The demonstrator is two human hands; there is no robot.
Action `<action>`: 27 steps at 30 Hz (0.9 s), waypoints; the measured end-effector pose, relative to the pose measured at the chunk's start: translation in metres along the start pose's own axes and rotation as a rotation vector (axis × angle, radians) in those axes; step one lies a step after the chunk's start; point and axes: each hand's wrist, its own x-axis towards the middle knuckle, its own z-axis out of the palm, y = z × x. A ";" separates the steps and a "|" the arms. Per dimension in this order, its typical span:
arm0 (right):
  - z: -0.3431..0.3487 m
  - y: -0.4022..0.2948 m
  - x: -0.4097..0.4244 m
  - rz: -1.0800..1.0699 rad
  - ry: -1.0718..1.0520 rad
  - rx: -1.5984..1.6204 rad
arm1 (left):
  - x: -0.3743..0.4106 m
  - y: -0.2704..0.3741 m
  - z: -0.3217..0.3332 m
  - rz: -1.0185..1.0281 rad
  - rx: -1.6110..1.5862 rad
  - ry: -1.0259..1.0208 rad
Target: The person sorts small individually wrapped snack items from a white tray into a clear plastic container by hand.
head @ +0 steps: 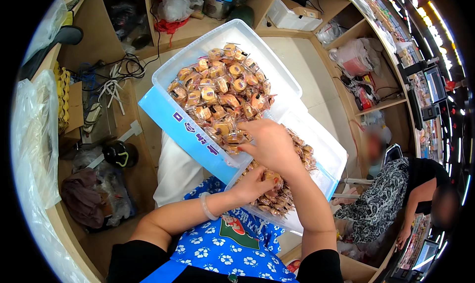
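Note:
A white plastic bin (274,69) holds a heap of individually wrapped round snacks (222,88), each in clear film. Against its near right corner stands a second plastic bin (328,156) with smaller wrapped pieces (274,205) inside. My left hand (248,186), below a pale bangle (207,207), is over the second bin with a wrapped piece (271,176) between thumb and fingers. My right hand (271,143) reaches across the bins' meeting edge, its fingertips at the near right side of the snack heap. Whether those fingertips grip a snack is hidden.
Wooden shelving surrounds me, with a white foam box (293,17) and bagged goods (354,56). Cables (131,69) and a black round container (120,153) lie at left. A seated person (386,197) is at right, near display screens (435,84).

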 end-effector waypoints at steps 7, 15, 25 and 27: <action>-0.013 0.028 -0.003 0.496 -0.067 0.725 | -0.005 0.018 0.004 -0.017 -0.133 0.047; -0.030 0.047 -0.117 0.794 0.232 1.502 | -0.001 0.028 0.006 0.009 -0.371 0.050; -0.003 -0.021 -0.149 0.465 0.746 0.121 | -0.004 0.029 0.004 0.106 -0.510 -0.042; 0.007 -0.028 -0.142 0.312 0.736 -0.135 | -0.003 0.026 0.004 0.122 -0.437 -0.033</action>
